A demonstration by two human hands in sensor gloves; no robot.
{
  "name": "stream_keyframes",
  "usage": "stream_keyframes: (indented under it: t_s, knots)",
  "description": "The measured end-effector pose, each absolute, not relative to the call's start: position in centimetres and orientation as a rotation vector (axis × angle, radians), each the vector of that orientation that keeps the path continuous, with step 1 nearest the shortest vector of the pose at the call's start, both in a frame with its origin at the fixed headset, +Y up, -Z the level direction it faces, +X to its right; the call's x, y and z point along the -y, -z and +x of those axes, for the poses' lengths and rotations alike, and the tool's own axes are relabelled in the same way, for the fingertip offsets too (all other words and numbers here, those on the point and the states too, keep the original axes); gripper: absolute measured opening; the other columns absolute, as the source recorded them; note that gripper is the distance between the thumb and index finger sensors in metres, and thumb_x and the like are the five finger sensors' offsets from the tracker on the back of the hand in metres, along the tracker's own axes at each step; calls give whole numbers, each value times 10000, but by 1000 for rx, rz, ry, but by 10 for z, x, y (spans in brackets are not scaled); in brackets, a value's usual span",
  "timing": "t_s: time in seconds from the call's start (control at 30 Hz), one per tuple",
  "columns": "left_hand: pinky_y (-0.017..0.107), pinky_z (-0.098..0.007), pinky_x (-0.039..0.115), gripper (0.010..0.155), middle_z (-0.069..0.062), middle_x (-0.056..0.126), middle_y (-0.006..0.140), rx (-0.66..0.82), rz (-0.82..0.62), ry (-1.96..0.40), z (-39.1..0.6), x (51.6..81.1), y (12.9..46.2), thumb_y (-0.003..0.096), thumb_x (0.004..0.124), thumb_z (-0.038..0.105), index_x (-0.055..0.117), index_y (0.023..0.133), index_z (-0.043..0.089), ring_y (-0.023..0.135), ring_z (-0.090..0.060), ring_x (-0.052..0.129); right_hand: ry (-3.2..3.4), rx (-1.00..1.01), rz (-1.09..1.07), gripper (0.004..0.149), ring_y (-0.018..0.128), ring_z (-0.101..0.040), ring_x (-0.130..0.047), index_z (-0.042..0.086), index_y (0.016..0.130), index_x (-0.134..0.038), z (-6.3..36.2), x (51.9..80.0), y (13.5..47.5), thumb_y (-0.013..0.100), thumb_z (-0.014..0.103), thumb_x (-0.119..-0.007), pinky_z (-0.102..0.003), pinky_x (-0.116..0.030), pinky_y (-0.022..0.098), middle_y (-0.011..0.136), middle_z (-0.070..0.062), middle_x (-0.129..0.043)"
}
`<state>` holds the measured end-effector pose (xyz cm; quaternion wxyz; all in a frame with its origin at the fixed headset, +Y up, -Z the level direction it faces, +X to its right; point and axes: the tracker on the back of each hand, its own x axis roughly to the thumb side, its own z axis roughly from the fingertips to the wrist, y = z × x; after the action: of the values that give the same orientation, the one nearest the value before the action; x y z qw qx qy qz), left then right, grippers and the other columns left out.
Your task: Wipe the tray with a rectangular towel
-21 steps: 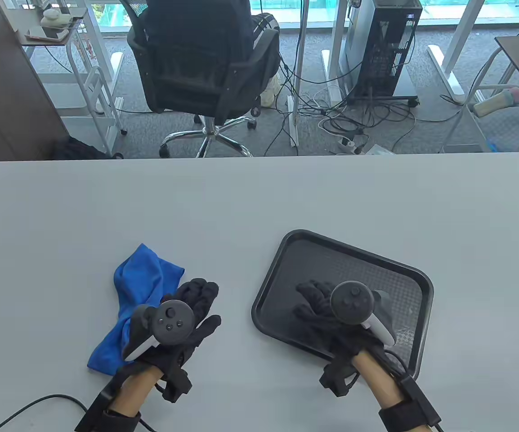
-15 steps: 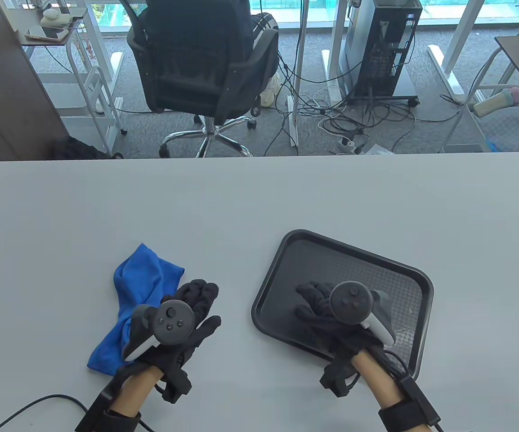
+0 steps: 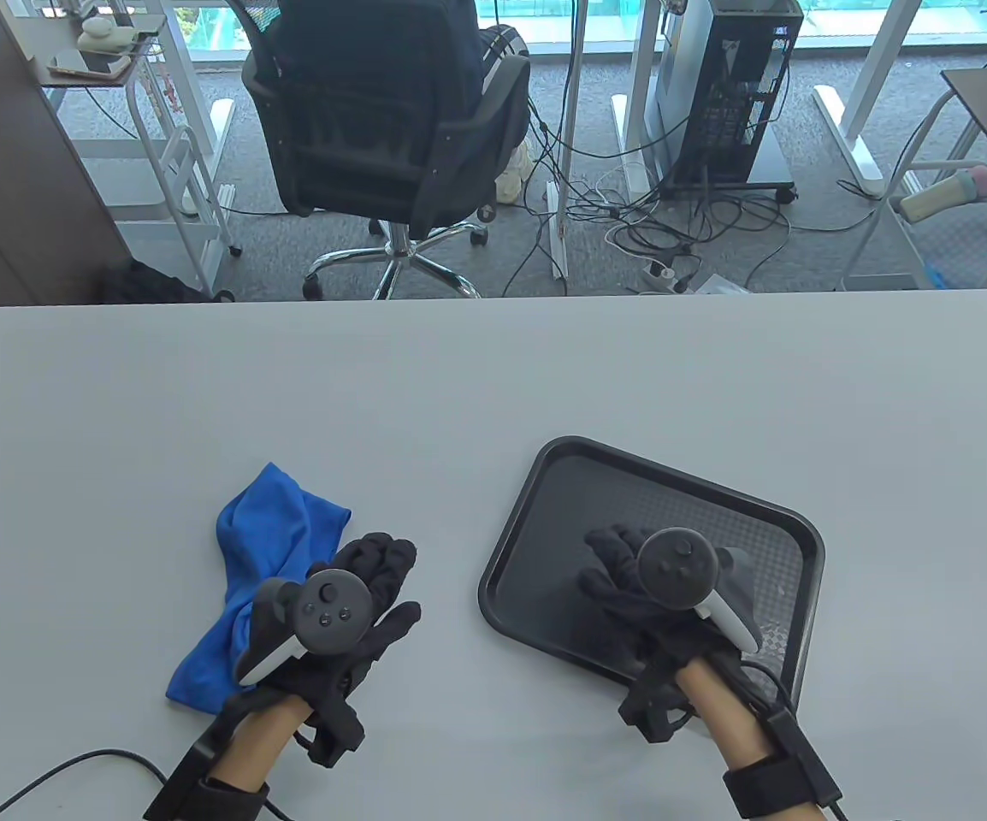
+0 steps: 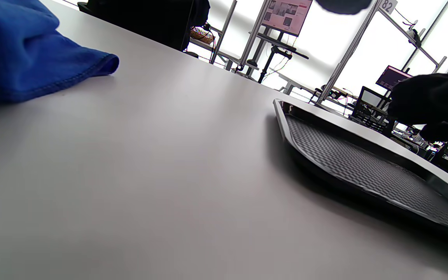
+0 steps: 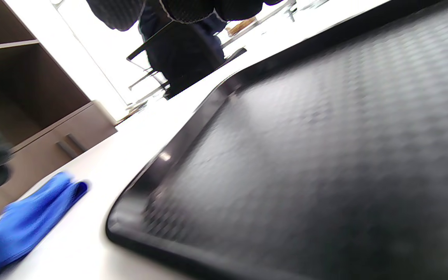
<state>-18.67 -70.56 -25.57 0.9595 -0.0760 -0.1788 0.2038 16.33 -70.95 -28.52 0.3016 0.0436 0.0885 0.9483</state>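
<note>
A crumpled blue towel point(image 3: 271, 530) lies on the white table at the near left. My left hand point(image 3: 391, 581) is open with fingers spread, just right of the towel, partly over its edge and not gripping it. The left wrist view shows the towel point(image 4: 21, 58) lying loose on the table. A black rectangular tray point(image 3: 545, 462) with a textured floor sits at the near right. My right hand point(image 3: 605, 560) is open, fingers spread, low over the tray's middle. In the right wrist view the tray floor point(image 5: 305, 155) fills the frame and the towel point(image 5: 21, 229) shows at the lower left.
The white table point(image 3: 459, 385) stretches far beyond both hands. A black cable point(image 3: 57, 765) runs from my left wrist along the near edge. An office chair point(image 3: 382, 128) and a computer tower point(image 3: 733, 85) stand on the floor past the far edge.
My right hand has shifted a little to the right over the tray. The left hand, the towel and the tray have not moved.
</note>
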Motion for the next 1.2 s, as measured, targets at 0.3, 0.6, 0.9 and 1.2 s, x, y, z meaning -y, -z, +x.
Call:
stream_keyframes:
  t_s: [0.3, 0.6, 0.9, 1.2]
  knots:
    - [692, -753, 330, 680, -186, 341, 1186, 372, -152, -416, -186, 706, 255, 538, 643, 438, 394, 1126, 205, 1129, -453, 388, -2572, -176, -473, 659, 1004, -464, -362, 159, 1037, -432, 249, 721, 301, 499, 430, -700, -652, -330, 685, 1070, -177, -422]
    - [693, -753, 329, 680, -185, 340, 1186, 374, -158, -416, -185, 708, 255, 538, 643, 438, 393, 1127, 205, 1130, -452, 387, -2450, -254, -1049, 727, 1001, -491, -241, 106, 1041, -350, 302, 743, 293, 499, 431, -709, -712, -171, 639, 1063, -222, -338]
    - [693, -752, 329, 679, -185, 340, 1186, 377, -161, -414, -184, 708, 255, 539, 642, 438, 395, 1126, 205, 1130, -452, 387, -2404, -440, -1277, 674, 930, -503, -410, 62, 989, -455, 320, 764, 284, 489, 419, -731, -691, -268, 662, 986, -232, -474]
    - [694, -752, 330, 679, -185, 339, 1186, 377, -167, -412, -184, 709, 255, 539, 642, 439, 393, 1126, 206, 1131, -451, 385, -2584, -425, -1176, 483, 671, -376, -735, 68, 859, -660, 316, 764, 290, 476, 346, -757, -613, -580, 533, 794, -180, -687]
